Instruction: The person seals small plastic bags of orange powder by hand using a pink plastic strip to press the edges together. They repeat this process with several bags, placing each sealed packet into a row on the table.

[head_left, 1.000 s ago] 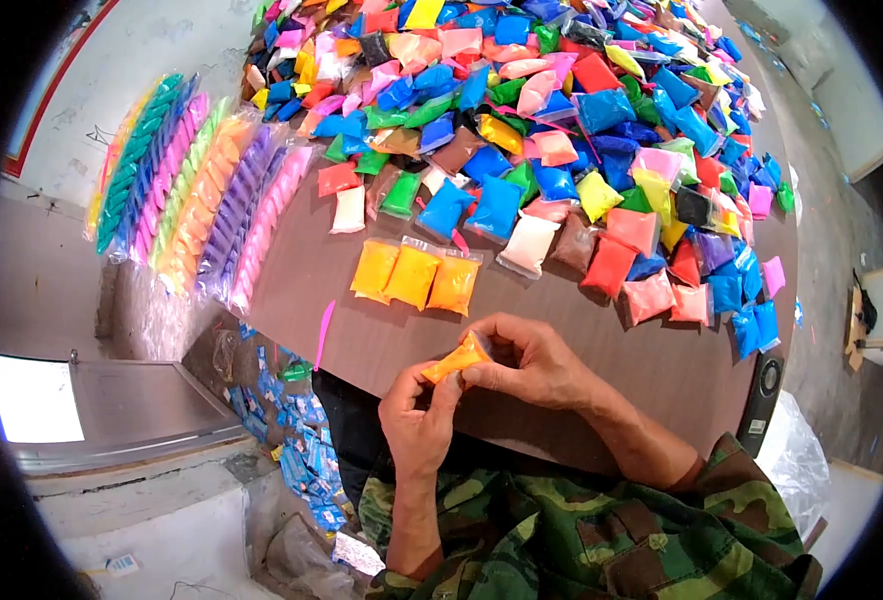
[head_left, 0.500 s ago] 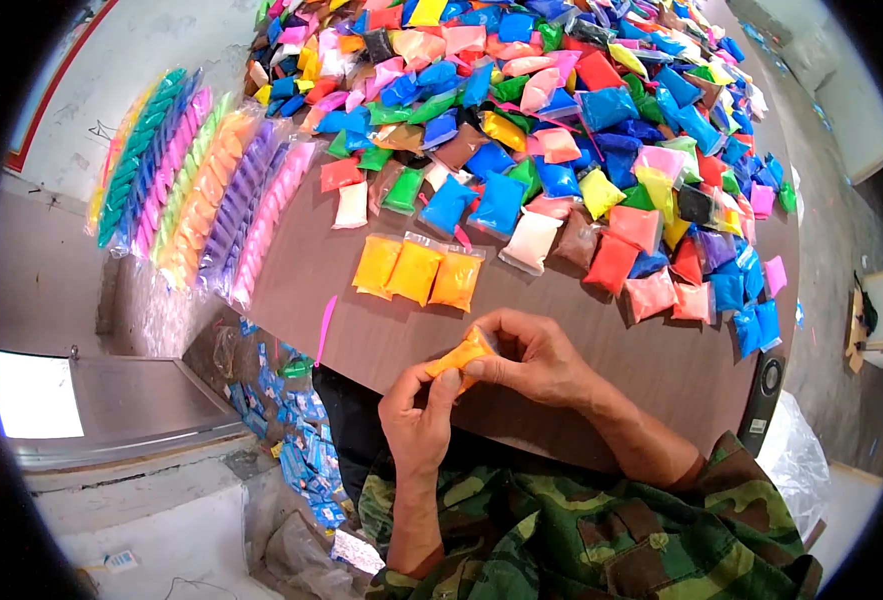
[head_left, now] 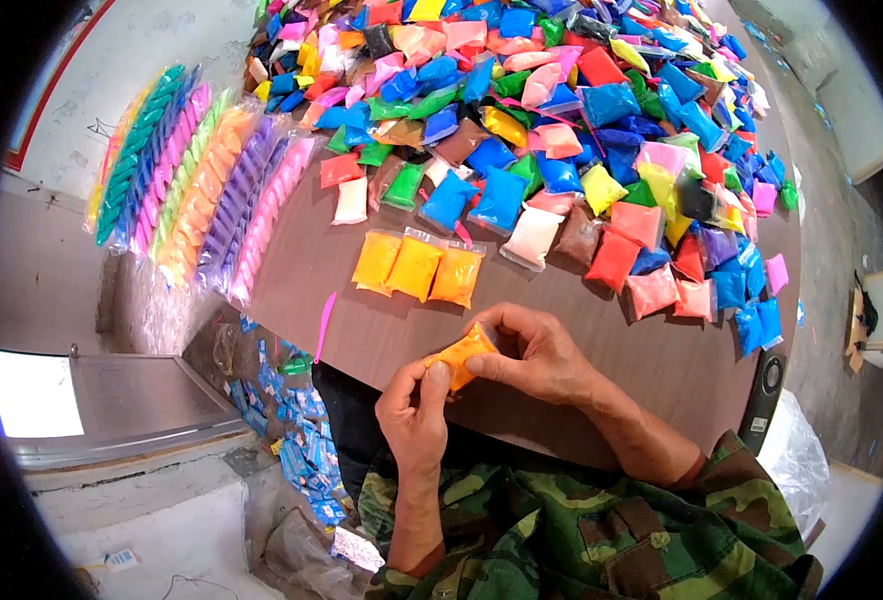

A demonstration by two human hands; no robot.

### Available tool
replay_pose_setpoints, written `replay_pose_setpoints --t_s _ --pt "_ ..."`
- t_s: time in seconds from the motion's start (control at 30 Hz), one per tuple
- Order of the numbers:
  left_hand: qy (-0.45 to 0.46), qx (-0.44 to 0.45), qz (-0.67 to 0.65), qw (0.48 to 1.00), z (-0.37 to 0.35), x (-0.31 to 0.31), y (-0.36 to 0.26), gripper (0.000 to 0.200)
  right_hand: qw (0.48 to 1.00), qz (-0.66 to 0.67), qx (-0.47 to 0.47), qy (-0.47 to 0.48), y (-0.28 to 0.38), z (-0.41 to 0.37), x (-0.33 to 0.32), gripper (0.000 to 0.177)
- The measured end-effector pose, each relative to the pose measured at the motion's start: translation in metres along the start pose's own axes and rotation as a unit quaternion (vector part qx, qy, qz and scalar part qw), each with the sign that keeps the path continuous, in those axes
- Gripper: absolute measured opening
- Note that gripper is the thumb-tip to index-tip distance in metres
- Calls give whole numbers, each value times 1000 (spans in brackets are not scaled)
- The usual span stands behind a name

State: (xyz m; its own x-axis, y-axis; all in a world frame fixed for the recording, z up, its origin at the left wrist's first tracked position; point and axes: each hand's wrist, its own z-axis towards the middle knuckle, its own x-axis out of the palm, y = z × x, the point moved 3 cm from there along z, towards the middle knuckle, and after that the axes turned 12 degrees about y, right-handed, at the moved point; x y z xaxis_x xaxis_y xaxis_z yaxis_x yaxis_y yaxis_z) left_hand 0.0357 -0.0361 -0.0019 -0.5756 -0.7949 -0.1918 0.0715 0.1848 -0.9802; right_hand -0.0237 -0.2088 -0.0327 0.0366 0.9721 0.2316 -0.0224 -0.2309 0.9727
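Between both hands, over the near part of the brown table [head_left: 291, 262], is a small clear packet of orange-yellow clay-like material [head_left: 468, 350]. My left hand [head_left: 416, 415] pinches its lower left end with thumb and forefinger. My right hand [head_left: 541, 360] grips its right side, thumb on top and fingers curled behind. Just beyond my hands lie three similar orange-yellow packets [head_left: 415, 268] in a row, slightly overlapping. The underside of the held packet is hidden by my fingers.
A big heap of colourful packets [head_left: 501, 205] covers the far and right side. Long twisted colourful bundles in clear plastic [head_left: 211, 190] stand at the left. A pink plastic stick [head_left: 325, 328] overhangs the table's left edge. Blue packaging [head_left: 306, 450] litters the floor.
The held packet has turned a little and shows more of its broad face. My left hand has shifted slightly left; both hands keep their hold.
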Motion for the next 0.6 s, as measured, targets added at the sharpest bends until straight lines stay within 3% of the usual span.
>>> replay_pose_setpoints --t_s 0.1,0.3,0.6 --pt "-4 11 46 999 0 -4 4 22 1000 12 18 6 -2 0 0 33" --pt "-23 11 17 1000 5 4 -5 21 1000 9 11 10 -2 0 0 32" --pt "11 35 76 996 4 -2 0 22 999 32 15 29 1 -2 2 30"
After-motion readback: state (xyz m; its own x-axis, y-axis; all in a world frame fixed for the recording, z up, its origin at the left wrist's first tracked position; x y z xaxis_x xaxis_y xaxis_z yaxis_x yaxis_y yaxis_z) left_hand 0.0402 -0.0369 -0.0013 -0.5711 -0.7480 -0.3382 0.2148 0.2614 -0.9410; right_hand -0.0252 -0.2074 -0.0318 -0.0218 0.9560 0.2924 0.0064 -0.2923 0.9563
